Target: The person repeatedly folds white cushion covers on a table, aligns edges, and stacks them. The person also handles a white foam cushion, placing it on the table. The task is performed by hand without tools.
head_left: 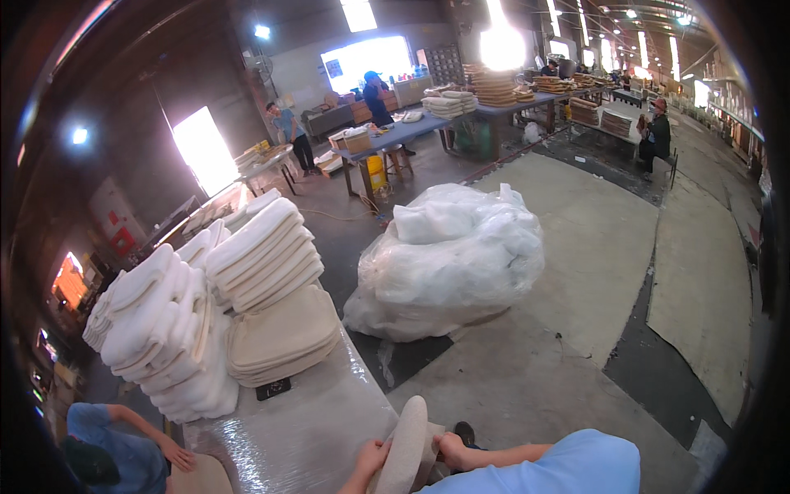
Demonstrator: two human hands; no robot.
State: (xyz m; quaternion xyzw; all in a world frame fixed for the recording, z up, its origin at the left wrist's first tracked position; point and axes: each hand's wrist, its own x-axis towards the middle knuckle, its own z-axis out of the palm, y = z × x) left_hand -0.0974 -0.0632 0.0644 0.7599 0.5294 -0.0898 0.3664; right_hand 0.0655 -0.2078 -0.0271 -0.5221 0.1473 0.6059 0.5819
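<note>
in the head view, the person's left hand point(373, 455) has its fingers closed on the left side of a beige padded piece point(403, 449), and the right hand point(451, 449) pinches it from the right — both have hold of the same piece, with little gap between fingers and thumb. the piece is tilted up on edge by the near end of the right edge of a plastic-wrapped table point(309, 436); whether it touches the table, i cannot tell. farther along that right edge lies a beige stack point(284, 337), a small black item point(273, 389) at its near side. white folded stacks point(169, 325) rise toward the left edge — a co-worker's hand point(178, 455) rests near the lower left.
</note>
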